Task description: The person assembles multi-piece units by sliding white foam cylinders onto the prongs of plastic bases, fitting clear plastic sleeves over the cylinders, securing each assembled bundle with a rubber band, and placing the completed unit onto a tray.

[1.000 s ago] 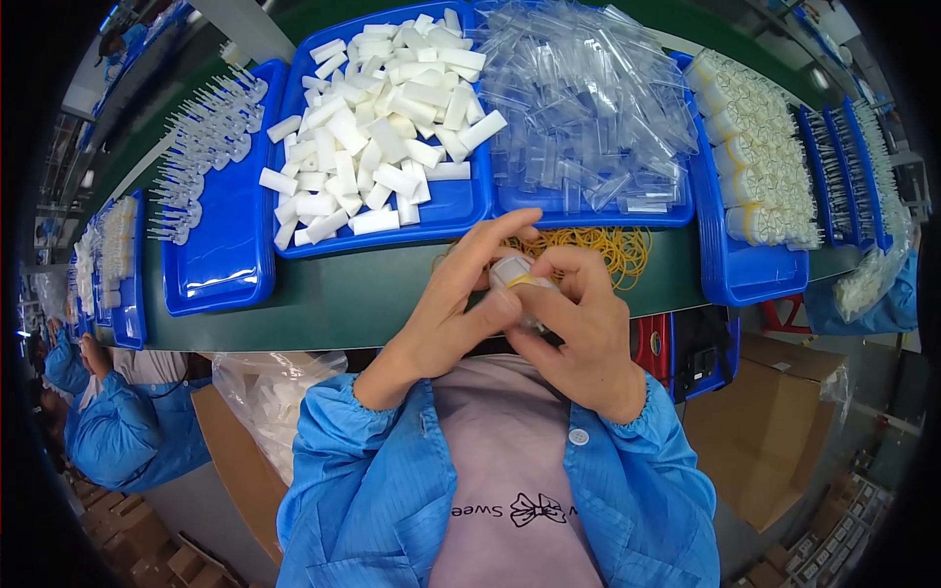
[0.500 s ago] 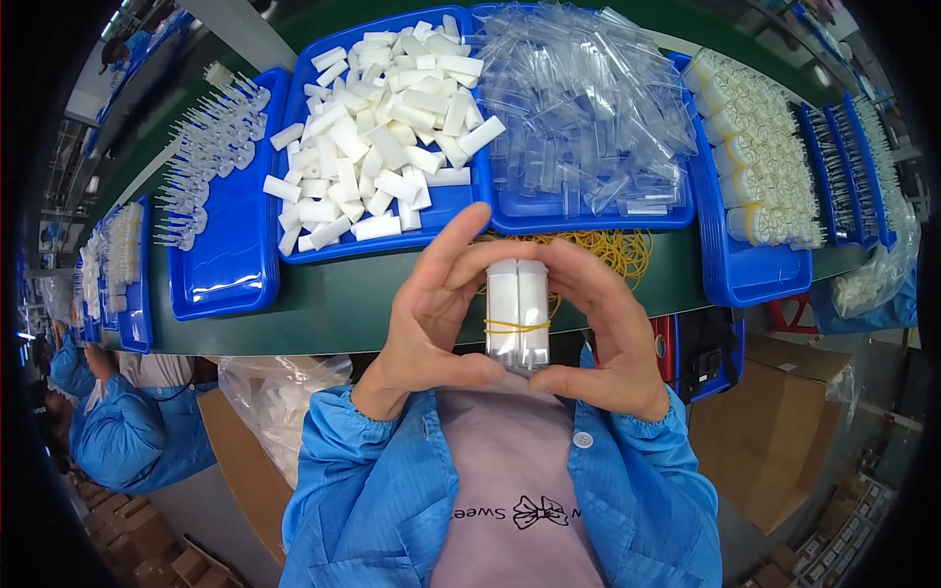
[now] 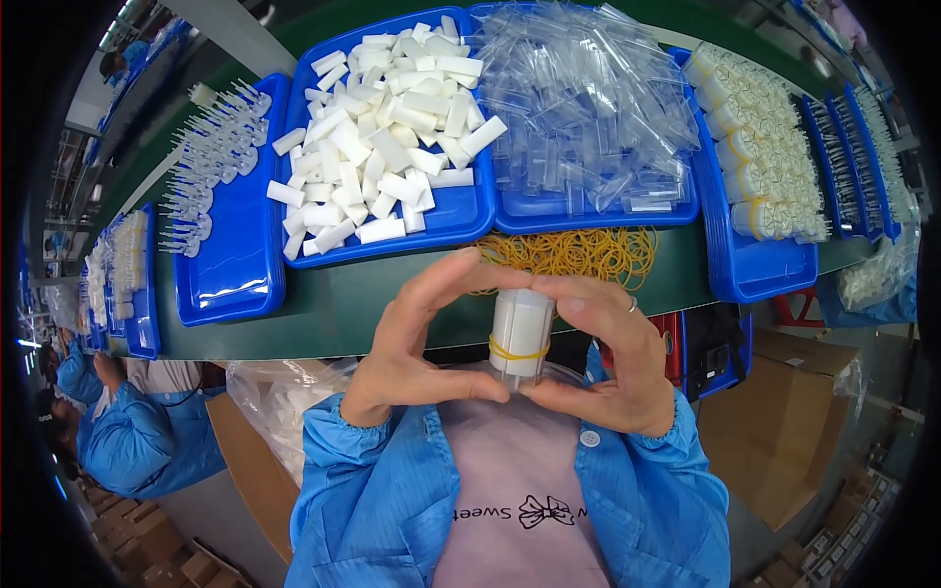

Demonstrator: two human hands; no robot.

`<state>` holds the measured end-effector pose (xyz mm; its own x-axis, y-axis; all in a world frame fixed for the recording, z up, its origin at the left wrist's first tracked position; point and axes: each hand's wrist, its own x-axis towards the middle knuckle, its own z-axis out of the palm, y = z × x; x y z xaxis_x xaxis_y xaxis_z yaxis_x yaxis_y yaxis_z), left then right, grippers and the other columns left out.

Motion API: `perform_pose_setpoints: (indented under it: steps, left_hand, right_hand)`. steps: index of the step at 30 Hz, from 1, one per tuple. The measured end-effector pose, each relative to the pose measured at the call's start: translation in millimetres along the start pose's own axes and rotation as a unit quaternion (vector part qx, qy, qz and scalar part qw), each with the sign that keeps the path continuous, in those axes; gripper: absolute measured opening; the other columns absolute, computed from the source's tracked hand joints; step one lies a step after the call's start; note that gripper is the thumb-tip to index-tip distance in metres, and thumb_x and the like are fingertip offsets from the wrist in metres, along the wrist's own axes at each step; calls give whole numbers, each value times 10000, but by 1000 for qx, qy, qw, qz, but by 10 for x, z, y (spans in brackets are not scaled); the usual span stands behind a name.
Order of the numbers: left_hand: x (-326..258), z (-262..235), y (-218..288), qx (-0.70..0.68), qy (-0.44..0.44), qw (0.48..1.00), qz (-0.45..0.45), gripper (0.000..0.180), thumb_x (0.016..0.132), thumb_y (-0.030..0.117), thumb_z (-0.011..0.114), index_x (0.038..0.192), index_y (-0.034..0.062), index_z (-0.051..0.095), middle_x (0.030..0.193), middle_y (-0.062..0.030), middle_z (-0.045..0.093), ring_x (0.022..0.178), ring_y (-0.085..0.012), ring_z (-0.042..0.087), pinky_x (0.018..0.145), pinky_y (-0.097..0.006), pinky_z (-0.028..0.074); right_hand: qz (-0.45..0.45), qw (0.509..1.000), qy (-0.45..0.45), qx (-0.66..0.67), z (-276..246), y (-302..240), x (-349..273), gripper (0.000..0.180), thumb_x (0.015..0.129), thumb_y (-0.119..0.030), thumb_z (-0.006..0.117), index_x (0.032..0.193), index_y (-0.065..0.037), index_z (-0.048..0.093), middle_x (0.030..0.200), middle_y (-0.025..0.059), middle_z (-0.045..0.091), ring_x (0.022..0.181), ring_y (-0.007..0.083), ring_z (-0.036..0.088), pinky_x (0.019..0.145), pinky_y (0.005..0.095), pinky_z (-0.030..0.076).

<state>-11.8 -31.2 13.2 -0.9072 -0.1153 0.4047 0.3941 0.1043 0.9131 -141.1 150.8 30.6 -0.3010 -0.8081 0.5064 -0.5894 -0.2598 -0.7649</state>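
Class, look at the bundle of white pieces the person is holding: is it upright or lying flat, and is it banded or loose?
Upright and banded. The bundle stands on end between the left hand and right hand, with a yellow rubber band around its lower part.

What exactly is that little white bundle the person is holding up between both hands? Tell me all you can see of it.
The white bundle looks like several small white plastic-looking blocks stacked side by side, bound by a yellow rubber band round the lower part. It stands upright, in the air in front of the person's chest, below the green bench edge. The left hand and the right hand pinch it top and bottom, forefingers above, thumbs beneath.
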Motion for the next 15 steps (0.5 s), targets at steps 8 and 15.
perform_pose_setpoints:
  steps: [8, 15]
  left_hand:
    - [-89, 185, -195, -251, 84, 964, 11, 1139, 624, 109, 863, 1481, 145, 114, 1329, -252, 452, 1261, -356, 451, 1059, -470, 340]
    - [42, 227, -105, -297, 95, 946, -91, 995, 726, 133, 801, 1481, 108, 153, 1405, -183, 381, 1279, -287, 434, 1035, -379, 366]
  right_hand:
    - [107, 988, 56, 97, 47, -74, 52, 839, 613, -145, 851, 1333, -20, 439, 1290, 191, 509, 1117, 351, 559, 952, 425, 445]
    - [20, 990, 36, -135, 94, 1, 33, 798, 578, -89, 811, 1296, -10, 472, 1224, 167, 518, 1045, 334, 574, 853, 394, 497]
